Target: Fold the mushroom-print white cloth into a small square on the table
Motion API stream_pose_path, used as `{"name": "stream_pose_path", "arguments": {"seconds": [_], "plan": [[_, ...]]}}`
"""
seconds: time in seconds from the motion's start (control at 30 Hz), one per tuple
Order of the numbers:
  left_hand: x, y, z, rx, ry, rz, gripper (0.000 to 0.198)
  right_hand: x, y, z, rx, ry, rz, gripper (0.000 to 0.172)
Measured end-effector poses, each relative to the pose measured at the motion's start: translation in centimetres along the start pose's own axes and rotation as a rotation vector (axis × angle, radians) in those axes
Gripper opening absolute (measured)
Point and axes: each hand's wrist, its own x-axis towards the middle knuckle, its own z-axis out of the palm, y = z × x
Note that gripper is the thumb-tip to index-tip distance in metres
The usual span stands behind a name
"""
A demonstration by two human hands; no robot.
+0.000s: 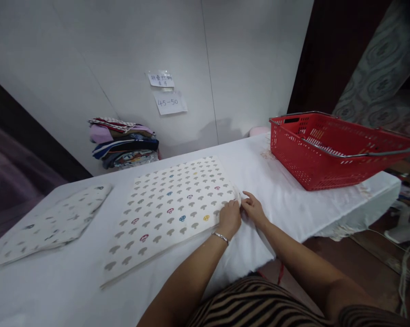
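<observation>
A: From the head camera, what lies in front of the person?
B: A flat, roughly rectangular mushroom-print cloth, off-white, with grey shapes in rows and a few in red, blue and yellow. It lies at the middle of the tabletop, whose smooth white cover wrinkles near the front edge.
A: And the hands?
B: Both are at its right end. The left hand, below a thin silvery bracelet, is curled closed over the cloth's edge, where a soft fold stands up. The right hand is just beside it, fingers bent and narrow; its fingertips are partly hidden, so B cannot tell whether it grips the fabric.
A: What else is around?
B: To the left, a folded pale cloth with scattered dark marks, its layers loose along one side. Behind, against the smooth panelled wall, a slumped stack of mixed fabrics. To the right, a red plastic basket, perforated, with flaring sides and thin metal handles.
A: Any paper?
B: Handwritten sheets on the wall, one reading "45-50".
</observation>
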Motion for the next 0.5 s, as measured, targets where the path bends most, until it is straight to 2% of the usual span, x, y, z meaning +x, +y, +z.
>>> {"name": "stream_pose_path", "arguments": {"seconds": [0.13,0.27,0.37,0.5], "plan": [[0.1,-0.2,0.1,-0.036,0.018,-0.026,0.047,0.5,-1.5,-0.4,0.019,-0.066,0.191,0.078],[0.0,-0.2,0.0,-0.094,0.026,-0.031,0.048,2.3,-3.1,-0.5,-0.015,-0.126,0.343,0.09],[0.0,-0.1,0.0,-0.09,0.019,-0.03,0.049,4.3,-3.4,-0.2,-0.072,-0.126,0.345,0.084],[0.0,-0.2,0.3,-0.088,0.025,-0.025,0.051,6.5,-2.4,0.3,-0.138,-0.114,0.292,0.072]]}}
